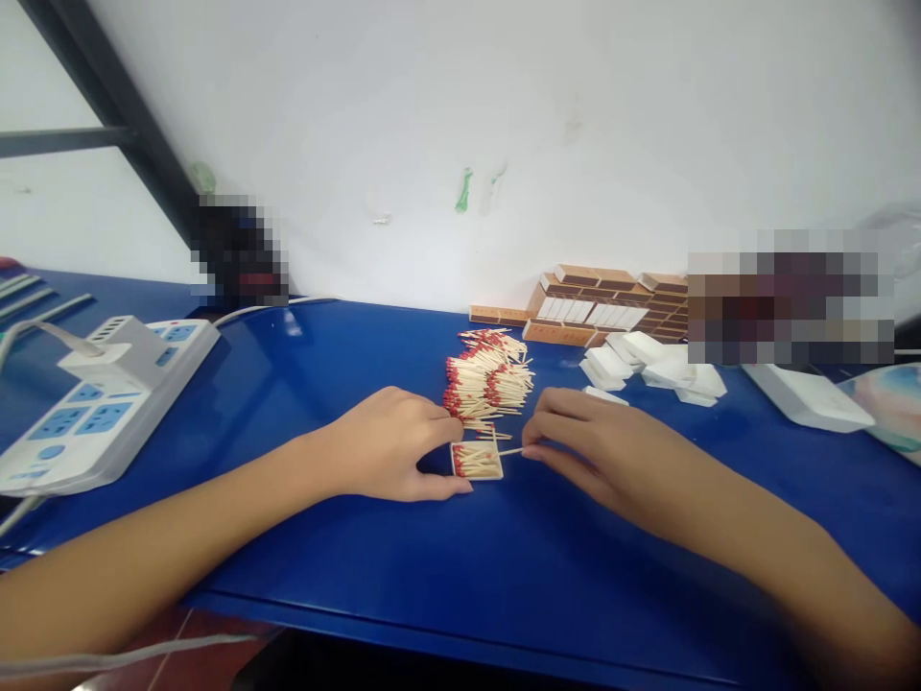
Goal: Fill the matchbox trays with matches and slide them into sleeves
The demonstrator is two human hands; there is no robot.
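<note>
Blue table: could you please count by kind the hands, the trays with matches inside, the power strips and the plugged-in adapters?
Left hand and right hand: 2
Tray with matches inside: 1
Power strip: 1
Plugged-in adapter: 1
Total: 5

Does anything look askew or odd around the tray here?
Yes, slightly: one match seems to stick out over the tray's far rim, crosswise to most matches inside. Beyond it, the pile is uneven, parts lying at odd angles.
</note>
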